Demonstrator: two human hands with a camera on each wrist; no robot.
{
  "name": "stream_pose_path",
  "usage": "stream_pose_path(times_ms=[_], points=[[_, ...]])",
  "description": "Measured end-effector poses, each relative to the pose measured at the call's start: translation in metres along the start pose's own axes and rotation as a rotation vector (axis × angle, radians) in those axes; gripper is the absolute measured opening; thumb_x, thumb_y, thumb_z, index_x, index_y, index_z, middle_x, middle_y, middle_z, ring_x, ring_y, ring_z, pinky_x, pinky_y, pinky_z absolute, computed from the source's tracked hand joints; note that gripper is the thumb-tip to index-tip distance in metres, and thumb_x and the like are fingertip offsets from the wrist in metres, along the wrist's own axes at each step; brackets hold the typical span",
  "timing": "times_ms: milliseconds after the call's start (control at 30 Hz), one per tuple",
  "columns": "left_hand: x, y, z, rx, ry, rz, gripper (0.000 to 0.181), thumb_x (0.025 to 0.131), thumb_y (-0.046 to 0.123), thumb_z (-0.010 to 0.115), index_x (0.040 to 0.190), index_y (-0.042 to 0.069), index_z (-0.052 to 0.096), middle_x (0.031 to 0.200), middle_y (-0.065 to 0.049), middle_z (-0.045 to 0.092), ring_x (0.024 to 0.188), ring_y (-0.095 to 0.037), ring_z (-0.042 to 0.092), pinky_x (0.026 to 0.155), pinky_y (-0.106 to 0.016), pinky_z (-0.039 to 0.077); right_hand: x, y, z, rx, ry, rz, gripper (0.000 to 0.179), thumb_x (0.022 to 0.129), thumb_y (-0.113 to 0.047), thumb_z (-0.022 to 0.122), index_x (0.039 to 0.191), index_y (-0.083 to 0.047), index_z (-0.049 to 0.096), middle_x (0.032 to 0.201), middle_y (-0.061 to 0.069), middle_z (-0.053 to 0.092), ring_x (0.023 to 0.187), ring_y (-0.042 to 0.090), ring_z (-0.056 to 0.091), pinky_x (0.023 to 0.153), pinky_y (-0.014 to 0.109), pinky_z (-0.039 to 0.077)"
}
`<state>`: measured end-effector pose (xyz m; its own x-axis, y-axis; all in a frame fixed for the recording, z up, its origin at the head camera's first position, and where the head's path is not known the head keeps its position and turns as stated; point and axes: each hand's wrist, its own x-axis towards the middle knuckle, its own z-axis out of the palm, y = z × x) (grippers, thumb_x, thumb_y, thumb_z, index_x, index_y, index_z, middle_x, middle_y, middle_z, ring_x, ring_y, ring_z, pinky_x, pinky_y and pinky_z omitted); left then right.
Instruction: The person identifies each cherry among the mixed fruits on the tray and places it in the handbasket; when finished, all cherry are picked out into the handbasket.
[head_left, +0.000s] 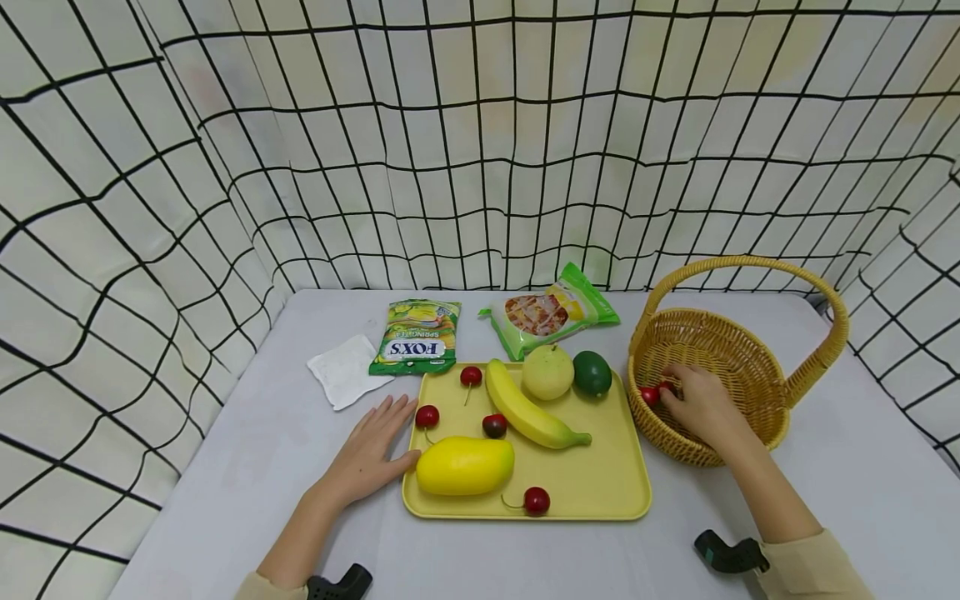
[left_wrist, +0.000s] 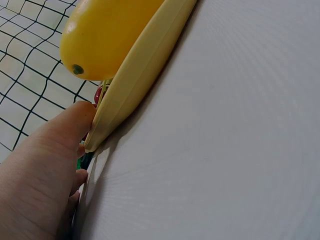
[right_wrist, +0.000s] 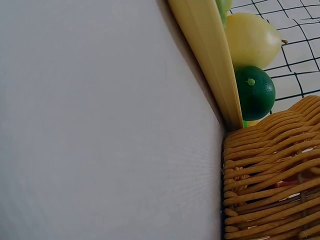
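My right hand (head_left: 705, 408) reaches inside the wicker basket (head_left: 738, 354), its thumb and fingertips pinching at a red cherry (head_left: 649, 396) near the left wall. The fingers partly hide what they hold, and in the right wrist view the basket's weave (right_wrist: 270, 165) blocks the hand. Flat on the table lies my left hand (head_left: 371, 458), fingers straight, its thumb touching the left edge of the yellow tray (head_left: 600, 487). Beside that thumb a yellow mango (head_left: 465, 467) rests on the tray. A banana (head_left: 528, 412) and several cherries, one at the front (head_left: 536, 501), lie there too.
At the tray's back right sit a pale green round fruit (head_left: 547, 372) and a dark green one (head_left: 592, 373). Behind are a FOX'S bag (head_left: 416, 337), a green snack packet (head_left: 551, 315) and a white sachet (head_left: 347, 371). The basket's tall handle (head_left: 750, 262) arches over it.
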<state>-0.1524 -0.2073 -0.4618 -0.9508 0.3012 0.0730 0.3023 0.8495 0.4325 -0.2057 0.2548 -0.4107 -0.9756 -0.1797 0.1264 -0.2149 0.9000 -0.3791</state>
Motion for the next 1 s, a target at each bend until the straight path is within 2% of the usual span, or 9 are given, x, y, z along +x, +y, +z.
stream_pose_path(times_ms=[133,300,533,667,867,1000], points=[[0.000,0.000,0.000,0.000,0.002,0.001,0.073,0.082,0.045,0.059,0.143,0.015,0.032,0.148,-0.010,0.028,0.137,-0.029,0.015,0.110,-0.049,0.010,-0.003,-0.002,-0.001,-0.007,0.019,-0.003,0.030,0.086,-0.012,0.057,0.111,0.005,0.057,0.098,0.025,0.058,0.077,0.032,0.055,0.060,0.041,0.047],[0.000,0.000,0.000,-0.004,0.000,0.001,0.073,0.083,0.044,0.059,0.143,0.015,0.032,0.148,-0.010,0.028,0.137,-0.029,0.015,0.110,-0.048,0.010,-0.006,-0.005,-0.002,-0.009,0.058,-0.014,0.030,0.087,-0.013,0.057,0.112,0.004,0.057,0.103,0.026,0.057,0.093,0.041,0.054,0.072,0.052,0.047],[0.000,0.001,0.000,-0.005,0.000,0.002,0.072,0.083,0.043,0.060,0.143,0.014,0.032,0.148,-0.010,0.028,0.137,-0.029,0.015,0.110,-0.048,0.010,-0.009,-0.016,-0.002,-0.021,0.157,-0.070,0.027,0.085,-0.012,0.057,0.109,0.001,0.058,0.100,0.022,0.058,0.080,0.033,0.057,0.065,0.047,0.049],[-0.001,0.001,-0.001,-0.004,0.002,0.001,0.072,0.083,0.042,0.060,0.143,0.015,0.032,0.148,-0.010,0.028,0.137,-0.029,0.015,0.110,-0.048,0.010,-0.012,-0.026,-0.005,-0.015,0.196,-0.103,0.027,0.083,-0.011,0.059,0.108,-0.001,0.059,0.099,0.020,0.058,0.073,0.026,0.053,0.058,0.040,0.048],[-0.001,0.001,0.000,0.000,0.003,0.000,0.073,0.082,0.043,0.060,0.143,0.015,0.032,0.148,-0.010,0.028,0.137,-0.029,0.015,0.110,-0.049,0.010,-0.015,-0.040,-0.008,-0.008,0.226,-0.156,0.027,0.083,-0.011,0.061,0.108,-0.002,0.060,0.102,0.018,0.057,0.077,0.026,0.055,0.057,0.037,0.049],[-0.001,0.001,0.000,-0.005,0.001,-0.003,0.073,0.083,0.044,0.059,0.144,0.015,0.032,0.148,-0.010,0.027,0.137,-0.029,0.015,0.110,-0.048,0.010,-0.015,-0.049,-0.008,-0.012,0.257,-0.209,0.025,0.083,-0.011,0.062,0.106,-0.003,0.061,0.100,0.014,0.058,0.080,0.026,0.057,0.061,0.039,0.051]])
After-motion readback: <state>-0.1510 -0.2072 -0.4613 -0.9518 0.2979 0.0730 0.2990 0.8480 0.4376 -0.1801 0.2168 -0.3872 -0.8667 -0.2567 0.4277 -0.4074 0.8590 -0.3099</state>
